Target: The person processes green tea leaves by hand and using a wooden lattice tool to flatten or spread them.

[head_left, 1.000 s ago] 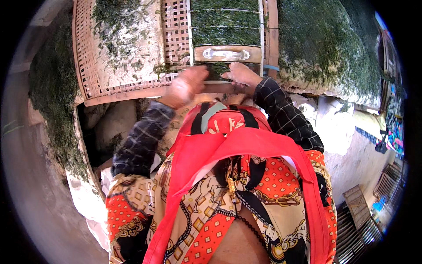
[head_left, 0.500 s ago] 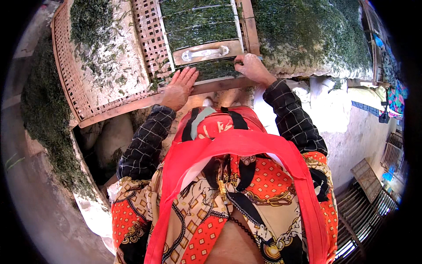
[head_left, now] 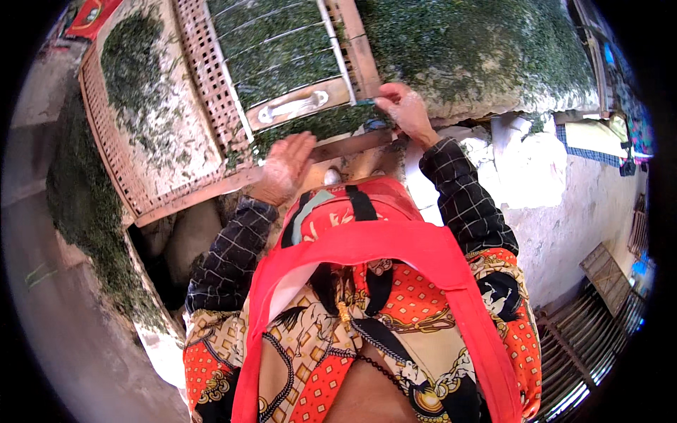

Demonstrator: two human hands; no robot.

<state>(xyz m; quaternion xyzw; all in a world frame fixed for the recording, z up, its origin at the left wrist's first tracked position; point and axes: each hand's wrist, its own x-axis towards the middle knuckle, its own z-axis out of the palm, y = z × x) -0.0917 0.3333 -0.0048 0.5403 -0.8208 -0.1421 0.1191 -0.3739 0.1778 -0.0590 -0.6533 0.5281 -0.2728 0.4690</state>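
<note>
- Reaching to both ends of the green strip (head_left: 331,125), the two hands now sit farther apart than half a second ago, so the strip's middle is easy to see
- The left hand (head_left: 284,166) is flat, with its fingers straight and close together; nothing shows in it. Its tips are at the strip's near side, lower middle of the frame, but I cannot tell if they touch
- Before, those fingers were more spread out, at the strip's left end
- The right hand (head_left: 407,109) is curled, with thumb and fingers bent in, just right of the middle. I cannot tell if it pinches anything
- It has gone a bit to the right, so more of the strip's right end shows, and a blue band (head_left: 364,102) is beside its fingertips
- To me, this looks like a small pause in the work on the strip, as neither hand is over its middle
- The main greens (head_left: 278,53) are at the upper middle, in a white rack (head_left: 336,51) with thin lines across; they look the same as before
- A wood bar (head_left: 338,93) with a white handle (head_left: 293,106) is between them and the strip
- The rack is on a woven tray (head_left: 194,42), and the whole view has tipped, so both look more slanted now
</note>
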